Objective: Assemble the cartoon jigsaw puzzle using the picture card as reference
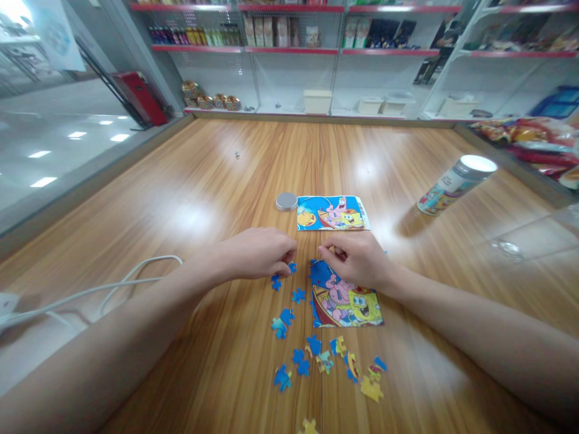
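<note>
A partly joined jigsaw puzzle (337, 304) of cartoon characters in a boat lies flat on the table. My right hand (362, 256) rests over its upper edge, thumb and forefinger closed; whatever they hold, if anything, is hidden. To the left, my left hand (260, 252) is closed with curled fingers low over the wood. A blue puzzle piece (292, 267) shows right at its thumb tip, but I cannot tell whether it is gripped. Loose blue pieces (298, 295) and yellow pieces (371, 389) lie scattered left of and below the puzzle. Above it is a picture card (333, 213) with a matching scene.
A round grey metal lid (286, 201) touches the card's left side. Farther right stands a printed cylindrical can (455, 185). White cables (131, 280) run along the left. Shelves (294, 51) of goods line the back, and packaged snacks (538, 141) sit beyond the right edge.
</note>
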`<move>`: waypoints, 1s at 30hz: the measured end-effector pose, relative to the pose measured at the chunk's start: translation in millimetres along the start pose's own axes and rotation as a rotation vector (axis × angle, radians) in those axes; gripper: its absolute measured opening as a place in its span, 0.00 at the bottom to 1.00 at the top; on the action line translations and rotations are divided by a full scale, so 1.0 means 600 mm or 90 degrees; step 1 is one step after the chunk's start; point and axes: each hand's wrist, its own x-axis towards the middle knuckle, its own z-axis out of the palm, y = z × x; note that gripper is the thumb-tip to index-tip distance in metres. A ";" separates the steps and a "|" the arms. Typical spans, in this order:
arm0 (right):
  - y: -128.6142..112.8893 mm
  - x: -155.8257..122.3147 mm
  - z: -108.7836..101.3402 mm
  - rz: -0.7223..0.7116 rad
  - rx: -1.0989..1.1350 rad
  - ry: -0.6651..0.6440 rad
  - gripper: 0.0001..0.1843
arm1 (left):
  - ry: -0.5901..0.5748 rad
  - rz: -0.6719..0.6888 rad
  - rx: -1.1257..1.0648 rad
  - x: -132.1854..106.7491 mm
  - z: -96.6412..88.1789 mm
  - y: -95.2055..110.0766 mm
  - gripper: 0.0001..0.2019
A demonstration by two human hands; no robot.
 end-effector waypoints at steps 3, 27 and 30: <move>0.001 0.000 0.000 0.001 0.002 -0.004 0.13 | 0.013 0.028 -0.006 -0.003 -0.004 -0.003 0.07; 0.001 0.002 -0.001 0.003 0.002 0.011 0.13 | -0.015 -0.012 0.034 -0.015 -0.019 -0.007 0.05; 0.002 0.001 -0.001 0.009 0.002 0.005 0.13 | -0.067 -0.045 0.047 -0.019 -0.019 -0.005 0.08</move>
